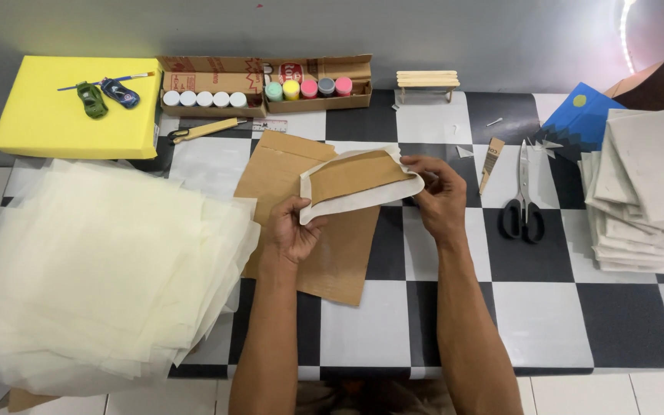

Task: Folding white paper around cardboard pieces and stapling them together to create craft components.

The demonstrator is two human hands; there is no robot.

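We see a shallow open brown cardboard box (217,83) of small paint pots against the back wall, beside a flat yellow box (55,119).

Brown cardboard sheet (324,238) is being partly covered by the left hand (292,230). Translucent cream paper stack (94,269) is being cut off at the left edge; grey paper stack (647,192) at the right.

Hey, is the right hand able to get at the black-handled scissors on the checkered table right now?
Probably yes, but not freely: the black-handled scissors lie uncovered just beside the right hand, with nothing between them. That hand, with the left hand, is pinching the curved brown-and-white paper piece.
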